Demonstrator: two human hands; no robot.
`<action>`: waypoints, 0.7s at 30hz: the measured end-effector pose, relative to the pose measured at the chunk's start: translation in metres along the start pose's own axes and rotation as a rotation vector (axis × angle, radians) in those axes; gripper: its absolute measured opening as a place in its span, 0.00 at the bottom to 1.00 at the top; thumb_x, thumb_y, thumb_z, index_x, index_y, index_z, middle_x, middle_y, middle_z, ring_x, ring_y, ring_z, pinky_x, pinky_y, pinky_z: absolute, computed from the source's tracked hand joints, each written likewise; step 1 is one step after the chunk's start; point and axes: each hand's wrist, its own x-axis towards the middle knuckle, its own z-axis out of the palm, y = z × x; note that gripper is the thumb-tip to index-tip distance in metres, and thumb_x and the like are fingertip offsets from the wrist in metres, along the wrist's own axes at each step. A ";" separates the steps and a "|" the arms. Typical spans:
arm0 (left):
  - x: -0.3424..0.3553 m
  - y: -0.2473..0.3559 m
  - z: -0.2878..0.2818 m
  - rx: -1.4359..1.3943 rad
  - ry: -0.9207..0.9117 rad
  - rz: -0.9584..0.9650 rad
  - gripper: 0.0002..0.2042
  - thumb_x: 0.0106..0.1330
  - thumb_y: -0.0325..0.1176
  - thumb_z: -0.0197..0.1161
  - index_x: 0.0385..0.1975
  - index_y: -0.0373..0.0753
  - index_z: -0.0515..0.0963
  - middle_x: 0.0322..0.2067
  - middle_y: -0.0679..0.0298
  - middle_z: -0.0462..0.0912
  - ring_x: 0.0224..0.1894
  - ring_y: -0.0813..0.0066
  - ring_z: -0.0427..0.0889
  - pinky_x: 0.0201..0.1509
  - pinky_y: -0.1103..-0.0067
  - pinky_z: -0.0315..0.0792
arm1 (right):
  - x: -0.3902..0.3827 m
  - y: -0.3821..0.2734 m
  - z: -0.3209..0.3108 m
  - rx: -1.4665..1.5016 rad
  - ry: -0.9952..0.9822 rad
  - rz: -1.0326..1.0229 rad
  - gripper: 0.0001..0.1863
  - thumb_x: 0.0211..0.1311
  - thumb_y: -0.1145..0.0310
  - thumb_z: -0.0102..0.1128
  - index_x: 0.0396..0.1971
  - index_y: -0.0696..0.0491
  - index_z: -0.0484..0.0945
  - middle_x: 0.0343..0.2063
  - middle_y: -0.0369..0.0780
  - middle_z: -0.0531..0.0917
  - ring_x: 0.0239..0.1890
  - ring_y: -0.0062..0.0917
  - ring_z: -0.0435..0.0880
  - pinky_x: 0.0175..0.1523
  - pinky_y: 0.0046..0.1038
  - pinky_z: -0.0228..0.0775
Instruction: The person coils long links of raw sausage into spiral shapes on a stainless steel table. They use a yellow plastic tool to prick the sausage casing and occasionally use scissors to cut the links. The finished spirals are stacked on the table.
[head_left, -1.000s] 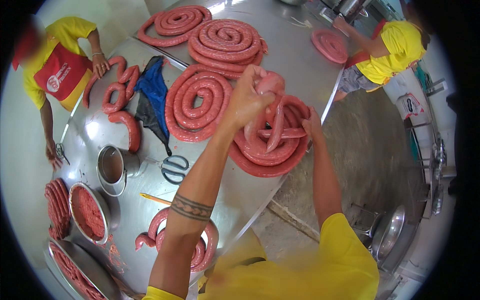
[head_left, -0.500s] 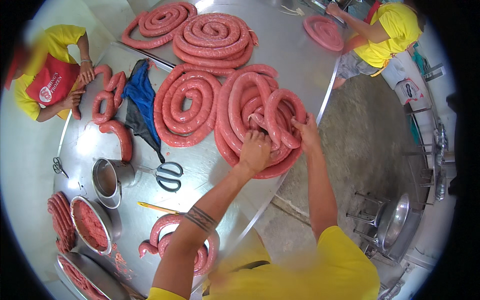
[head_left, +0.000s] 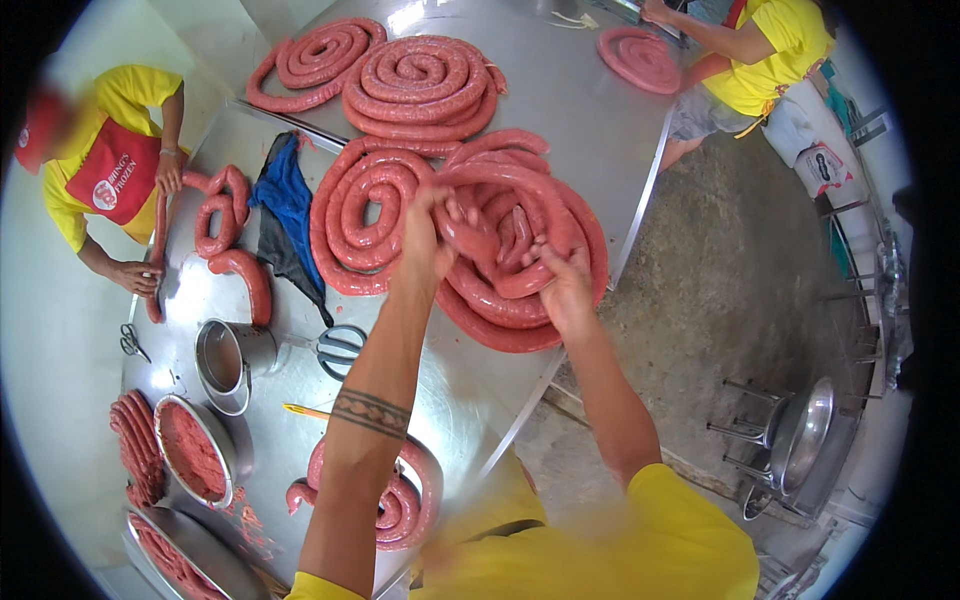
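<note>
A large pile of long raw sausage (head_left: 570,225) lies coiled in overlapping loops near the table's right edge. My left hand (head_left: 432,232) has its fingers curled around a loop at the left of this pile. At the pile's middle, my right hand (head_left: 562,285) grips another stretch of the same sausage. Parts of the strand under both palms are hidden. Just left of the pile lies a flatter sausage coil (head_left: 335,215), with a stacked coil (head_left: 365,95) behind it. A smaller coil (head_left: 425,500) is partly covered by my left forearm.
Scissors (head_left: 342,350), a yellow cutter (head_left: 305,410), a metal pot (head_left: 262,350), a bowl of minced meat (head_left: 190,450) and a blue-black cloth (head_left: 282,190) are on the steel table (head_left: 470,410). One co-worker (head_left: 120,165) handles sausage at left; another (head_left: 770,50) stands far right.
My left hand has moved left and up from the pile's middle, carrying a loop of sausage. My right hand has come inward and down from the pile's right side.
</note>
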 end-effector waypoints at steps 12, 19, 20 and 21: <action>-0.028 -0.013 0.012 1.711 -0.201 0.612 0.16 0.57 0.23 0.62 0.47 0.36 0.81 0.48 0.55 0.84 0.50 0.63 0.82 0.58 0.66 0.72 | 0.002 -0.032 0.013 -0.747 0.042 0.200 0.24 0.61 0.79 0.65 0.55 0.61 0.66 0.41 0.43 0.81 0.39 0.27 0.84 0.46 0.28 0.80; -0.047 -0.067 -0.014 2.319 -0.224 0.352 0.29 0.58 0.37 0.66 0.62 0.40 0.72 0.72 0.47 0.59 0.76 0.39 0.48 0.76 0.44 0.41 | -0.001 -0.074 -0.013 -1.139 -0.036 0.171 0.26 0.66 0.67 0.66 0.60 0.59 0.70 0.48 0.44 0.81 0.48 0.31 0.83 0.52 0.33 0.77; -0.051 -0.071 -0.019 2.237 -0.251 0.361 0.32 0.59 0.38 0.67 0.65 0.40 0.69 0.73 0.46 0.57 0.77 0.39 0.47 0.76 0.44 0.40 | -0.003 -0.071 -0.015 -1.258 0.007 0.089 0.26 0.66 0.65 0.66 0.61 0.57 0.70 0.50 0.43 0.80 0.52 0.31 0.82 0.54 0.35 0.77; -0.053 -0.071 -0.023 2.182 -0.267 0.356 0.35 0.59 0.40 0.67 0.68 0.39 0.66 0.74 0.45 0.55 0.77 0.38 0.45 0.77 0.45 0.39 | -0.004 -0.067 -0.015 -1.283 -0.136 -0.127 0.28 0.67 0.64 0.65 0.63 0.56 0.68 0.54 0.45 0.77 0.57 0.34 0.78 0.59 0.38 0.73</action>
